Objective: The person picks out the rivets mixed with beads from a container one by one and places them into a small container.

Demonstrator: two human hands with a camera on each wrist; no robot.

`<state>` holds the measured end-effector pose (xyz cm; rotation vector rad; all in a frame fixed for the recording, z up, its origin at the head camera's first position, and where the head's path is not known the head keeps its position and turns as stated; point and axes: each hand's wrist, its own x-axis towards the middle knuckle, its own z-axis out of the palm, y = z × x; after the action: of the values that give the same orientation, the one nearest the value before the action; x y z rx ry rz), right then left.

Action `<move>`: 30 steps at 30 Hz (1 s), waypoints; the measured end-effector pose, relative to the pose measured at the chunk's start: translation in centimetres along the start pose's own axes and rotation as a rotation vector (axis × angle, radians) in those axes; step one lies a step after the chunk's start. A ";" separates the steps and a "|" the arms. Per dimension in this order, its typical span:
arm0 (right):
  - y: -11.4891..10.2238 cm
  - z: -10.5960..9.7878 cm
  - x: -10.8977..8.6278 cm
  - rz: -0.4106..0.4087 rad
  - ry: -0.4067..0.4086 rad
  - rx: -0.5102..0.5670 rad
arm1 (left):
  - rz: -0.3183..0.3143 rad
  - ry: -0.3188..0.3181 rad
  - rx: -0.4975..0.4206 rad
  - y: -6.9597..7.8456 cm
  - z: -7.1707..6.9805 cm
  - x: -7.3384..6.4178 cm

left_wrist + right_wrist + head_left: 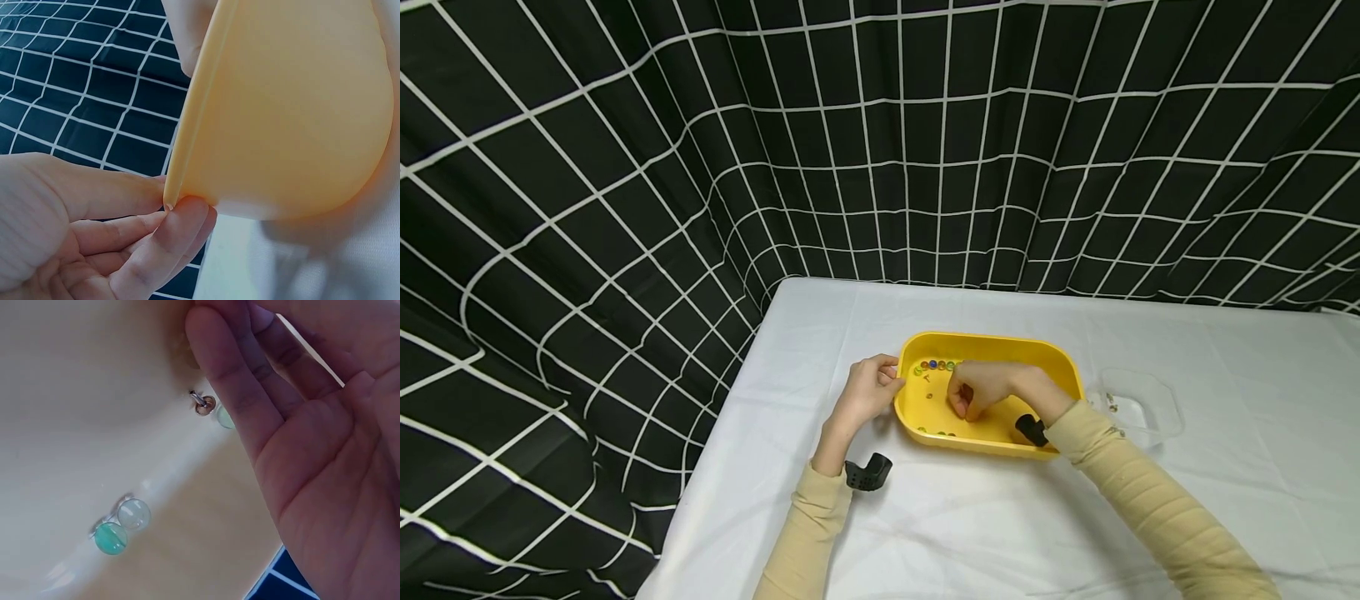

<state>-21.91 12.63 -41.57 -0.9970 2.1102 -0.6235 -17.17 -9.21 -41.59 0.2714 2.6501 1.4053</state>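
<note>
My left hand [867, 390] pinches the left-end rim of a yellow plastic tub [992, 446] between thumb and fingers. The left wrist view shows the fingertips on the tub wall's outer side [281, 112]. Inside the tub, my right hand [988, 387] reaches down with bent fingers, fingertips close to the floor; I cannot tell whether they pinch something. Near them in the right wrist view lies a brass thumbtack [203, 405], point up. Two glass marbles [111, 538] sit further along the wall. More marbles [933, 365] line the tub's far side, and small brass tacks [929, 396] lie on its floor.
Right of the tub stands a clear plastic container [1165, 412] with a few small brass-coloured pieces [1112, 405] in it, partly behind the right sleeve. A white cloth [970, 525] covers the table. Black curtains with a white grid [925, 150] hang behind and at the left.
</note>
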 end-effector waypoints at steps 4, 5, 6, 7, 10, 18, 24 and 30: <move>0.0 -0.2 -0.4 -0.027 0.015 0.011 | 0.003 0.002 0.006 0.0 0.0 0.0; -0.1 -0.3 -0.5 -0.036 0.021 0.016 | 0.003 0.002 0.009 0.0 0.0 0.0; -0.1 -0.4 -0.6 -0.048 0.028 0.017 | 0.001 0.002 0.010 0.0 0.0 0.0; -0.1 -0.5 -0.7 -0.058 0.034 0.018 | 0.003 0.002 0.011 0.0 0.0 0.0; 0.0 -0.8 -1.0 -0.091 0.058 0.013 | 0.002 0.003 0.009 0.0 0.0 -0.1; 0.1 -1.8 -2.3 -0.112 0.116 -0.058 | -0.010 0.004 0.000 0.3 0.0 -0.2; 0.3 -2.4 -3.6 -0.089 0.139 -0.059 | -0.013 0.005 0.001 0.3 0.0 -0.2; 0.6 -2.6 -4.9 -0.064 0.172 -0.057 | -0.001 0.007 0.007 0.1 0.1 -0.2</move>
<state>-22.02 17.22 -38.43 -1.0791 2.2646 -0.7067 -16.91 -9.10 -41.52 0.2671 2.6607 1.3997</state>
